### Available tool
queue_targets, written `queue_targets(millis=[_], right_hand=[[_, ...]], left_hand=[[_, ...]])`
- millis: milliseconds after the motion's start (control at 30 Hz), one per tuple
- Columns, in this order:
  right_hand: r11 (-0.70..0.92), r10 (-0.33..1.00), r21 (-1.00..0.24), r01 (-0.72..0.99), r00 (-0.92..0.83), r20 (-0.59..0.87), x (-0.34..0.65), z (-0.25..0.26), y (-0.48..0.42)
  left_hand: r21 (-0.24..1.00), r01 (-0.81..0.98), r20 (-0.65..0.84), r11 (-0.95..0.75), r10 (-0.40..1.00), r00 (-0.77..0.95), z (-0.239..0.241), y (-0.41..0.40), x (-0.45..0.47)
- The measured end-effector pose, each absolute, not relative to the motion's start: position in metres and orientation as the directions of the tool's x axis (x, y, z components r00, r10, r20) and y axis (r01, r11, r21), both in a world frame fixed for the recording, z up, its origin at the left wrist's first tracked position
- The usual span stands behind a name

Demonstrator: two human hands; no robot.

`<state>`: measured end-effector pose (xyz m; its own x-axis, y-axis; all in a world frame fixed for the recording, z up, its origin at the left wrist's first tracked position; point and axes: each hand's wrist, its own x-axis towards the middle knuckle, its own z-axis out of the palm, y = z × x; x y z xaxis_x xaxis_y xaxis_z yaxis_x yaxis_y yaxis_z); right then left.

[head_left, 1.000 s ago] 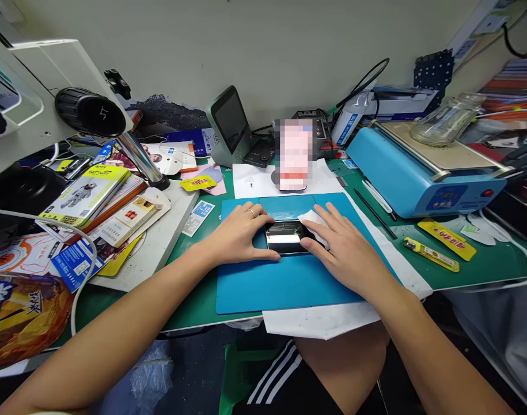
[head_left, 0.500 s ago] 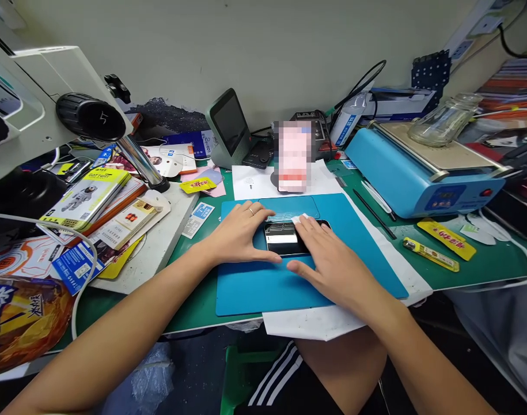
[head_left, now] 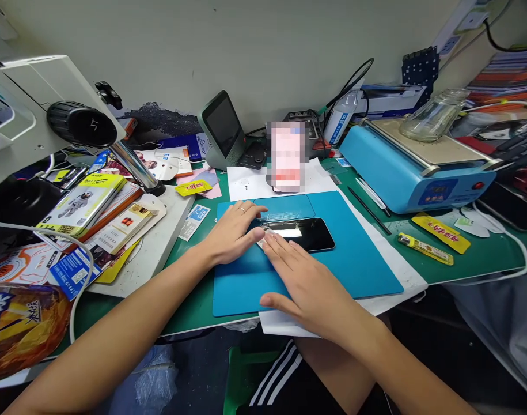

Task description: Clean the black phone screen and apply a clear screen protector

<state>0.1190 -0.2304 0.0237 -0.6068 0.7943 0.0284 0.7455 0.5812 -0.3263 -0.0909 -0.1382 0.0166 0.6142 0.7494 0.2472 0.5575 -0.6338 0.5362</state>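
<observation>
A smartphone [head_left: 319,233] with a dark, glossy screen lies flat on a blue mat [head_left: 246,291]. Around its left end sits my left hand [head_left: 235,233], thumb and fingers holding the edge. My right hand [head_left: 304,274] presses its outstretched fingers over the phone's lower left part, holding a small white wipe [head_left: 268,231] against it. The fingers cover most of that wipe. Just behind the phone, a clear rectangular sheet [head_left: 291,207] rests on the mat.
A propped-up phone [head_left: 287,158] with a blurred screen stands behind the mat. On the right are a blue heating plate machine [head_left: 414,173], a glass jar [head_left: 431,118], a black pen-like stick [head_left: 369,209] and a yellow cutter [head_left: 425,248]. Boxes and a microscope stand [head_left: 136,164] fill the left.
My right hand has slid left across the phone with the wipe, uncovering its right end. My left thumb has moved up onto the left end. The view has shifted slightly.
</observation>
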Motion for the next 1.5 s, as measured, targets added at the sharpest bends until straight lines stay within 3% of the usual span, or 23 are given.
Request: queue_targets(millis=[233, 467, 700, 933, 1167, 1500], right_hand=[[0.475, 0.877, -0.253, 0.843, -0.477, 0.058, 0.168, 0.015, -0.235], [0.366, 0.927, -0.278, 0.888, -0.374, 0.026, 0.189, 0.015, -0.214], [0.357, 0.931, -0.253, 0.899, -0.365, 0.015, 0.192, 0.019, -0.207], [0.413, 0.911, -0.163, 0.896, -0.410, 0.053, 0.196, 0.017, -0.246], [0.364, 0.927, -0.260, 0.894, -0.375, 0.007, 0.181, 0.023, -0.216], [0.445, 0.895, -0.320, 0.836, -0.399, 0.201, 0.209, 0.008, -0.229]], left_hand=[[0.548, 0.563, 0.240, -0.618, 0.761, 0.602, 0.017, -0.139, -0.092], [0.526, 0.554, 0.207, -0.645, 0.729, 0.652, 0.018, -0.138, -0.090], [0.422, 0.556, 0.167, -0.716, 0.664, 0.729, 0.021, -0.138, -0.088], [0.412, 0.558, 0.179, -0.720, 0.665, 0.725, 0.020, -0.137, -0.086], [0.432, 0.562, 0.168, -0.706, 0.675, 0.719, 0.019, -0.138, -0.086], [0.421, 0.576, 0.142, -0.701, 0.678, 0.721, 0.023, -0.138, -0.085]])
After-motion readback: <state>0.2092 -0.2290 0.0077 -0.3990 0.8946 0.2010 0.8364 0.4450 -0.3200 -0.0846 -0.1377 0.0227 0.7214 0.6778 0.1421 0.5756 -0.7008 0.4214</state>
